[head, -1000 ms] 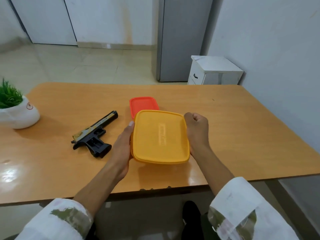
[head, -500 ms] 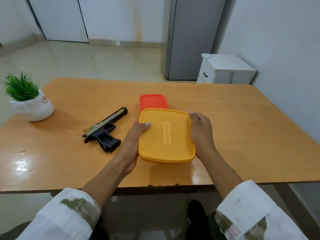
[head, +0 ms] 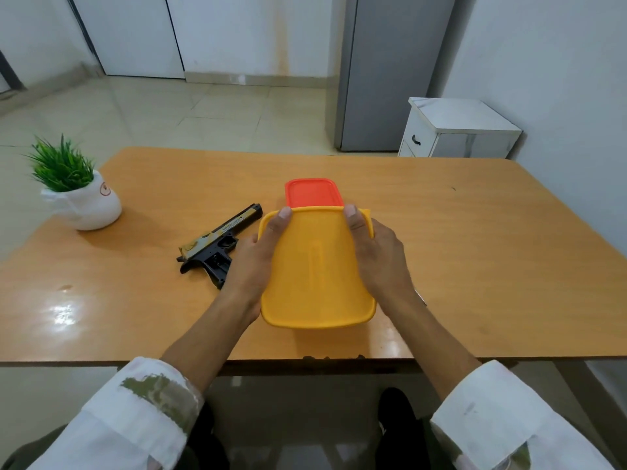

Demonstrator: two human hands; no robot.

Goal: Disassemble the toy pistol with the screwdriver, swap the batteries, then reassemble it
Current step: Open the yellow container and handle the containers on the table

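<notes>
Plant, green plastic-looking tuft in a round white ceramic pot [head: 81,205], stands at the far left of the orange-brown wooden table [head: 492,266], well apart from the work. Black plastic toy pistol with a gold-patterned slide [head: 220,245] lies flat on its side left of centre, muzzle toward the far edge; nothing touches it and the casing is closed, so disassembly is not yet begun. Left hand [head: 254,262], just beside the pistol, grips the left long side of a yellow rectangular plastic container [head: 317,276] resting near the front edge. Its thumb lies along the lid up to the far left corner; its fingers are hidden below the side. Small orange-red plastic box [head: 312,193] stands directly behind the container; contact cannot be told. Right hand [head: 380,259] mirrors the left, thumb at the far right corner, where the lid edge looks slightly raised. Judgement: a two-sided hold with thumbs at the far corners suits peeling the lid off. Screwdriver and batteries not in view, probably in one of the boxes. White bedside cabinet [head: 458,130] stands on the floor beyond the table, right.
</notes>
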